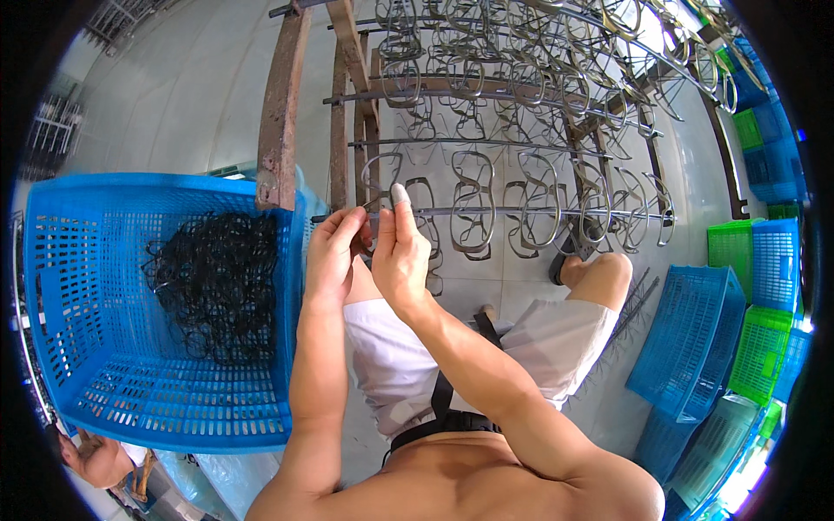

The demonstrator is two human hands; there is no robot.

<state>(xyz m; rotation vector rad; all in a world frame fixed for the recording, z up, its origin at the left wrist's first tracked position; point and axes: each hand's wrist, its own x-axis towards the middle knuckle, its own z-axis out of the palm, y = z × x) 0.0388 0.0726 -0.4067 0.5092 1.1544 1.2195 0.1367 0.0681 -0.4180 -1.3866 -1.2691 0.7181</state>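
Observation:
Both my hands are at the left end of a thin horizontal rod (521, 212) hung with eyeglass frames. My left hand (332, 259) is closed, its thumb and fingers pinching at the lower part of an eyeglass frame (382, 156). Against the same frame, my right hand (404, 259) has its fingers pressed together, the index finger pointing up with a pale finger cover on its tip. The lower part of this frame is mostly hidden between the hands. Just to the right on the rod hangs another eyeglass frame (473, 204), followed by several more.
A blue plastic crate (78, 347) holding a pile of dark eyeglass frames (217, 286) stands at my left. Beyond my hands rises a rusty metal rack (280, 113) with more loaded rods. Stacked blue crates (686, 339) and green crates (756, 356) line the right. Another person (100, 460) is at lower left.

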